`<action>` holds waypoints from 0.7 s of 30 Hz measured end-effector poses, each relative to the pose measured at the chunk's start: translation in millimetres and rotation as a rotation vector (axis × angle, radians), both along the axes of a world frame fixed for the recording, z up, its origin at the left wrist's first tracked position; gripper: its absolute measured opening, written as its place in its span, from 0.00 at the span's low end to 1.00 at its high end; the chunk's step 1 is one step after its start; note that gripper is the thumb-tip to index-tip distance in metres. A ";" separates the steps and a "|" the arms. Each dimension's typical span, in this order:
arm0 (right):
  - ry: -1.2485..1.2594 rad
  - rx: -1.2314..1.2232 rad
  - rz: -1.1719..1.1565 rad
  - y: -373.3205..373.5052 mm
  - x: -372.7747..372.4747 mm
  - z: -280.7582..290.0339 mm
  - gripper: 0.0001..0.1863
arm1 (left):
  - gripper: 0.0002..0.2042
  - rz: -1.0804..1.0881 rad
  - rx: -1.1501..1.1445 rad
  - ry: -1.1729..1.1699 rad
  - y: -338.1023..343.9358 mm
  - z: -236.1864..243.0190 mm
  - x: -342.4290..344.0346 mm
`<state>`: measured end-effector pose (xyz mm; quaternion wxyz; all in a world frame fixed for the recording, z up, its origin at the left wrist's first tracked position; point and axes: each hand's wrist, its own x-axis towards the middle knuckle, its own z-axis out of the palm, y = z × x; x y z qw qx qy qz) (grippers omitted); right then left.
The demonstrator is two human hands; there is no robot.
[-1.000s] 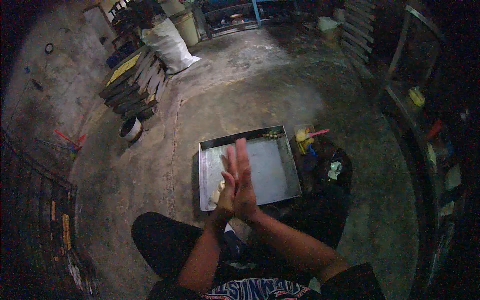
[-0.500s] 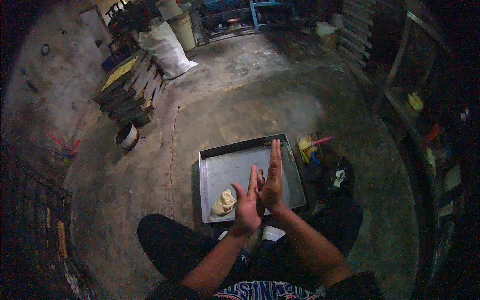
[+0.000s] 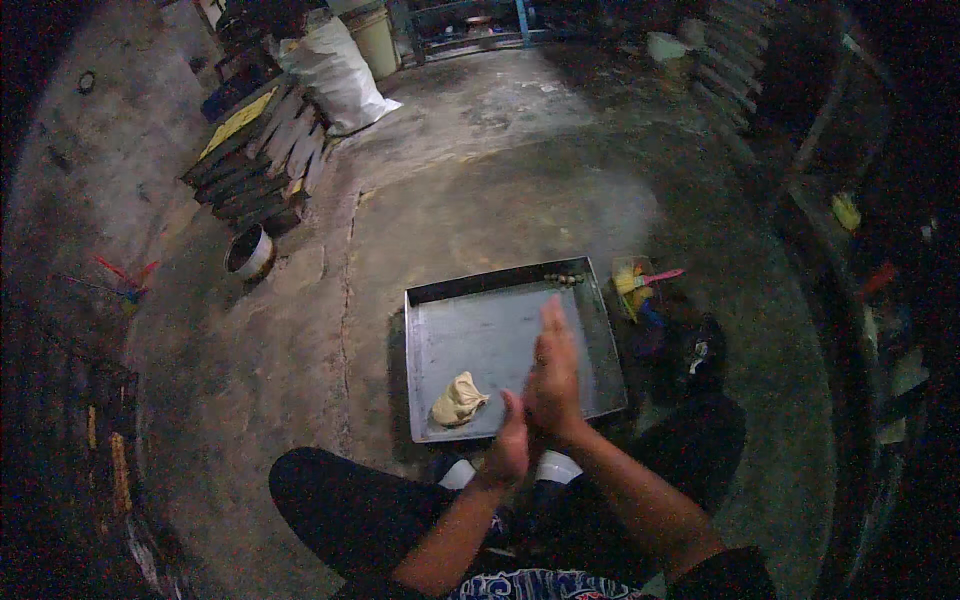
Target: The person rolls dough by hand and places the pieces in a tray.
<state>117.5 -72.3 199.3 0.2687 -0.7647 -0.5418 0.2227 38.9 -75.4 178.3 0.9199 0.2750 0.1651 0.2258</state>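
Note:
My right hand (image 3: 553,385) is open, its fingers stretched straight, palm turned inward over a square metal tray (image 3: 413,350). My left hand (image 3: 508,450) faces it from lower left, thumb up, its fingers hidden behind the right; whether anything lies between the palms is hidden. A pale, soft-looking lump (image 3: 458,400) rests in the tray's near-left corner, beside my hands, and several small round pieces (image 3: 565,280) line its far-right corner. Beside the tray at the right stands a small clear container (image 3: 630,290) with a pink-handled brush (image 3: 662,276) and yellow bits.
My crossed legs (image 3: 340,500) frame the tray's near side on the concrete floor (image 3: 480,200). A pot (image 3: 250,255), stacked dark boards (image 3: 240,170) and a white sack (image 3: 345,85) stand at left. A blue frame (image 3: 523,25) is at the back, slatted pieces (image 3: 725,65) at upper right.
My hands have moved rightward from the tray's middle, sliding against each other; my left hand is now lower, behind the right. The pale lump, largely covered a second ago, now shows fully.

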 end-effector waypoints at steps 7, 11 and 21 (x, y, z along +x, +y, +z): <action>0.569 0.194 0.116 -22.0 -58.8 -17.2 0.37 | 0.43 0.616 0.243 0.273 55.5 -39.0 -15.7; 1.421 0.465 -0.134 -15.2 8.4 3.3 0.40 | 0.45 0.203 0.723 0.165 4.7 11.4 3.6; 0.971 0.478 0.133 -24.6 -48.5 -5.4 0.49 | 0.52 0.532 0.611 0.222 39.3 31.2 -8.3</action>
